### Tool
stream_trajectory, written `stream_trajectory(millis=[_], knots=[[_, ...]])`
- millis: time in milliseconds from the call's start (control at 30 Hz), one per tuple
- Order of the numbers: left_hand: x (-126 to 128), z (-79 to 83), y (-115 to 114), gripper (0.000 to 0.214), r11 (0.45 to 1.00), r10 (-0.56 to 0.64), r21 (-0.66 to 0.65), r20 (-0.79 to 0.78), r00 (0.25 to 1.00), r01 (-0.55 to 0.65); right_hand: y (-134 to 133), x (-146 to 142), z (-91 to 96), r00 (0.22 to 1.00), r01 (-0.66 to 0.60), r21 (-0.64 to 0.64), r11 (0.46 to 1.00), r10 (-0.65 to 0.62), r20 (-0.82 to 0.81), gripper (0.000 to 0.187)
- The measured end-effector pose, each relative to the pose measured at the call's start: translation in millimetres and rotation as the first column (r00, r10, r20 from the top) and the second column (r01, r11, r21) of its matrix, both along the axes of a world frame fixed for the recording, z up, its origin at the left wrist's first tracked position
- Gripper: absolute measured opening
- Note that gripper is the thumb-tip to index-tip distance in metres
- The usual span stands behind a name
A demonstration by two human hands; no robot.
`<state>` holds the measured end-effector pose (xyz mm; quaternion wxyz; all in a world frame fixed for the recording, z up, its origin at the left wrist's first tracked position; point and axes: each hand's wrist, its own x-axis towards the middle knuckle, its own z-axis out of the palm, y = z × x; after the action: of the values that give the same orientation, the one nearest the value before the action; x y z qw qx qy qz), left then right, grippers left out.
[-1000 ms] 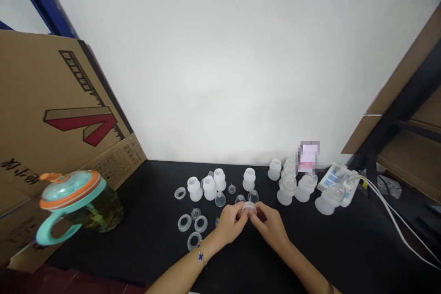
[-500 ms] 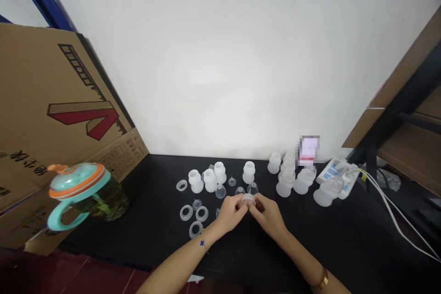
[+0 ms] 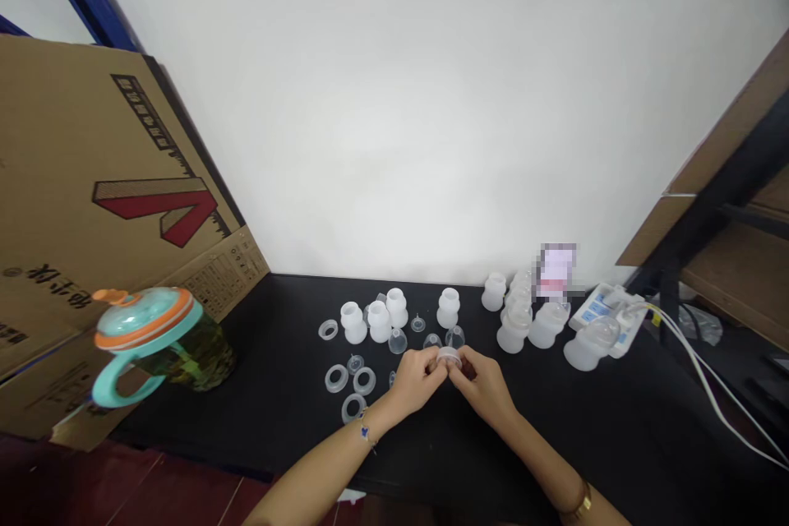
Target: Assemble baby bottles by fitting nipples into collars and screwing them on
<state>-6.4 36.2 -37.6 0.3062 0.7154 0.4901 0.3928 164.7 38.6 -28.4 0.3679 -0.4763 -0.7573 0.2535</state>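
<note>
My left hand (image 3: 417, 382) and my right hand (image 3: 484, 385) meet over the black table (image 3: 616, 436), both pinching a small translucent ring part (image 3: 449, 358) between their fingertips. Loose translucent rings (image 3: 351, 386) lie just left of my left hand. Small clear nipples and domes (image 3: 425, 337) sit right behind my hands. A row of white bottle bodies (image 3: 394, 314) stands further back.
More white bottles (image 3: 530, 320) with caps are grouped at the back right beside a white power strip (image 3: 607, 314) and its cables (image 3: 703, 382). A teal and orange lidded mug (image 3: 163, 341) stands at the left before a leaning cardboard box (image 3: 104, 214). A shelf frame (image 3: 727, 189) rises at right.
Both hands stay pinched on the ring part with only slight finger shifts. The view has drifted a little, nothing else on the table moved.
</note>
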Motion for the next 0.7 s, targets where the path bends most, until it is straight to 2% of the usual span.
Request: stream_trajectory(millis=[500,700], knots=[[0.5,0.4,-0.9,0.032,1.000,0.024,0.010,-0.023,0.999,-0.024,-1.0,-1.2,0.2,1.000,-0.002,-0.006,1.000,0.002,0.003,0.032],[-1.2,5.1,-1.2,0.029,0.999,0.038,0.003,0.015,0.999,-0.038,-3.1,-2.0,-1.4,0.994,-0.012,-0.044,0.999,0.007,-0.105,0.024]])
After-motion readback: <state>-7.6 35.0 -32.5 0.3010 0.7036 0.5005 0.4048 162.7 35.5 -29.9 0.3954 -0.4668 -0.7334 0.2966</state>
